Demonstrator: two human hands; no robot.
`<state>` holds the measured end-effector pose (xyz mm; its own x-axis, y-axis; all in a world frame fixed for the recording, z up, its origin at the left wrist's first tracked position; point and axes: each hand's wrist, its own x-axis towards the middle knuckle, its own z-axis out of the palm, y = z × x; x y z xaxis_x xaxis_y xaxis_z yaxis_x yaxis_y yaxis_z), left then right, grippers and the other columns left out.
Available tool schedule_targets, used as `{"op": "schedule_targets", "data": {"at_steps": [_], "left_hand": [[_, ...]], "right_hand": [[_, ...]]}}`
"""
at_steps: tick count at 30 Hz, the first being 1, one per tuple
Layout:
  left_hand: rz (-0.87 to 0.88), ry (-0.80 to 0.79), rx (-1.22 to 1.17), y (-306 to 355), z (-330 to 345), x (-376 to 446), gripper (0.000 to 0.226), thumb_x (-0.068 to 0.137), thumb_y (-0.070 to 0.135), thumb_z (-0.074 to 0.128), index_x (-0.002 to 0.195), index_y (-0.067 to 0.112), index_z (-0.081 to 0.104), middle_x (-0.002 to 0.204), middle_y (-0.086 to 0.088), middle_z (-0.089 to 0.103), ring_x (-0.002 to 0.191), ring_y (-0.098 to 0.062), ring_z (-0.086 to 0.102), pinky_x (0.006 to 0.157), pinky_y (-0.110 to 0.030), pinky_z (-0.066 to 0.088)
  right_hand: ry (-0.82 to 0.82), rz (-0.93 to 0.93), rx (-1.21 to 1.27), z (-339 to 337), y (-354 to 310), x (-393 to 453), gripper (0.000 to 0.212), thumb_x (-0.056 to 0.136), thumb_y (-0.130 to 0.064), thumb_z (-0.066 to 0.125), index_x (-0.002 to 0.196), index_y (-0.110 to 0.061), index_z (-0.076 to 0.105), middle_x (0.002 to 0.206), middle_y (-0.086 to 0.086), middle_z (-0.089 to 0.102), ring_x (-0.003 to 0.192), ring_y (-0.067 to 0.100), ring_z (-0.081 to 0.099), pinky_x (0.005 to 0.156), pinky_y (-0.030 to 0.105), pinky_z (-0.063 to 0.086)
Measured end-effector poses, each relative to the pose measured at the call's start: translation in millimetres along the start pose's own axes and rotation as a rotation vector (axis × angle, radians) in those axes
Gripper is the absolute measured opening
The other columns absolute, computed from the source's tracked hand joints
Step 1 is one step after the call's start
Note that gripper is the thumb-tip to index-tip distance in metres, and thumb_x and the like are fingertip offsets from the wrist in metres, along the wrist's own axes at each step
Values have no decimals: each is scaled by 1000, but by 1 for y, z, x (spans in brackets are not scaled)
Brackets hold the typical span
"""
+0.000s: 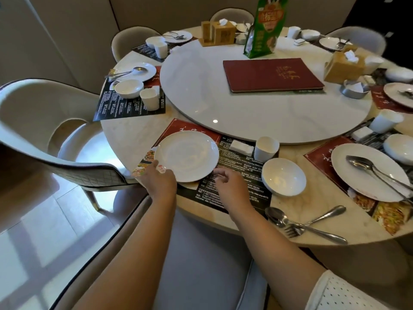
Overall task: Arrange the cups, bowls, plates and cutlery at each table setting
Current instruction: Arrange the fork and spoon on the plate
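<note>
A white plate lies on the printed placemat at the near setting. My left hand grips the plate's near-left rim, thumb on top. At the plate's near-right rim, my right hand hovers with curled fingers, holding nothing that I can see. To the right on the same mat stand a white bowl, a white cup and a small white rest. A spoon and a fork lie crossed on the bare table edge, right of the mat.
A round turntable fills the table's middle, carrying a red menu, a green bag and tissue boxes. Other settings with plates, bowls and cups ring the table. A padded chair stands at left; another chair seat is under my arms.
</note>
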<state>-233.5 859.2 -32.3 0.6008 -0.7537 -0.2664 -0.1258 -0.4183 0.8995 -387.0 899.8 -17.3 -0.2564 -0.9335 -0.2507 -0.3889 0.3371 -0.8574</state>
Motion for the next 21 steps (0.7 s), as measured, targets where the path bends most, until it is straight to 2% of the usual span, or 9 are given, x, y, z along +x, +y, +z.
{"op": "schedule_targets", "data": {"at_steps": [1, 3, 5, 7, 10, 12, 15, 18, 21], "left_hand": [[27, -20, -35, 3, 5, -11, 48, 87, 8, 51, 133, 18, 56, 134, -11, 52, 114, -26, 56, 95, -39, 50], [85, -117, -86, 8, 16, -38, 44, 88, 7, 51, 127, 23, 62, 127, -3, 56, 110, -20, 56, 92, -36, 51], [107, -246, -109, 12, 30, -63, 37, 91, 9, 50, 119, 28, 67, 120, 4, 61, 105, -15, 58, 91, -35, 52], [75, -394, -124, 14, 47, -82, 28, 94, 16, 53, 112, 30, 69, 111, 5, 68, 97, -16, 67, 87, -41, 57], [59, -528, -70, 13, 77, -102, 23, 93, 21, 57, 107, 34, 70, 108, 5, 70, 96, -14, 69, 88, -41, 57], [67, -563, -20, 11, 98, -112, 25, 92, 21, 58, 111, 31, 70, 111, 8, 69, 102, -11, 64, 95, -38, 52], [-21, -565, -10, 9, 123, -125, 29, 93, 20, 59, 119, 28, 67, 114, 8, 66, 104, -10, 60, 95, -32, 50], [-92, -567, -36, 7, 141, -136, 29, 92, 23, 62, 120, 27, 67, 116, 4, 67, 106, -14, 63, 95, -40, 54], [-87, -522, -59, 3, 151, -143, 28, 93, 17, 62, 119, 25, 68, 111, 3, 69, 98, -13, 66, 88, -38, 58]], "right_hand": [[41, -29, -10, -10, 3, -5, 23, 95, -15, 54, 110, -27, 67, 123, -3, 50, 97, 9, 57, 75, 22, 50], [128, -69, -19, -31, 11, -12, 22, 94, -13, 54, 101, -27, 69, 117, -4, 52, 105, 9, 54, 81, 17, 43], [225, -99, -72, -51, 20, -13, 22, 93, -12, 55, 97, -28, 70, 114, -4, 54, 113, 14, 50, 93, 24, 43], [308, -110, -150, -71, 31, -9, 21, 93, -12, 55, 97, -27, 70, 113, -4, 54, 117, 16, 43, 92, 24, 36], [375, -63, -299, -97, 49, 6, 22, 91, -17, 59, 105, -29, 70, 125, -2, 51, 126, 20, 34, 100, 31, 34], [382, -29, -372, -112, 60, 15, 28, 89, -18, 61, 115, -28, 67, 134, 0, 48, 130, 23, 32, 106, 37, 35], [375, -21, -400, -132, 71, 27, 43, 89, -18, 60, 131, -27, 56, 142, 3, 43, 132, 24, 31, 105, 40, 36], [321, 42, -352, -149, 78, 41, 52, 93, -16, 55, 143, -23, 41, 142, 7, 43, 130, 26, 40, 97, 37, 43], [248, 108, -221, -158, 83, 49, 47, 94, -7, 47, 140, -18, 45, 135, 9, 50, 119, 29, 51, 84, 33, 46]]}}
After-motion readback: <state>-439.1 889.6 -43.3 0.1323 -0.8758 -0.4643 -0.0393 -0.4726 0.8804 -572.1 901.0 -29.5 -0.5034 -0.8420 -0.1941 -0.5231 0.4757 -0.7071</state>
